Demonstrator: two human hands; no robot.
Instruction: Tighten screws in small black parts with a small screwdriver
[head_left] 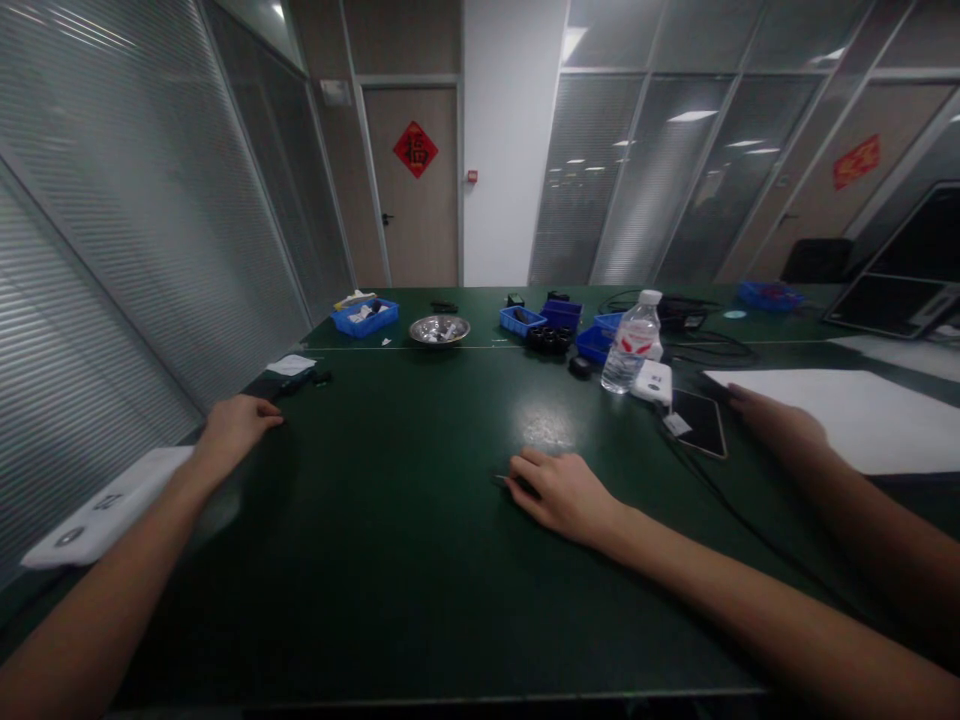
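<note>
My left hand [236, 425] rests on the dark green table [390, 560] near its left edge, fingers curled together with nothing seen in them. A flat dark item with a white slip [291, 366] lies just beyond it. My right hand [562, 495] lies palm down at the middle of the table. Its fingertips are closed over a small dark thing [511, 483] that I cannot make out.
Another person's hand [772, 422] rests at the right, beside a phone [699, 421] and a white sheet [847, 410]. Further back stand a water bottle [631, 345], a white charger [652, 382], a steel bowl [439, 329] and blue bins [365, 318]. A white device [105, 505] lies at the left edge.
</note>
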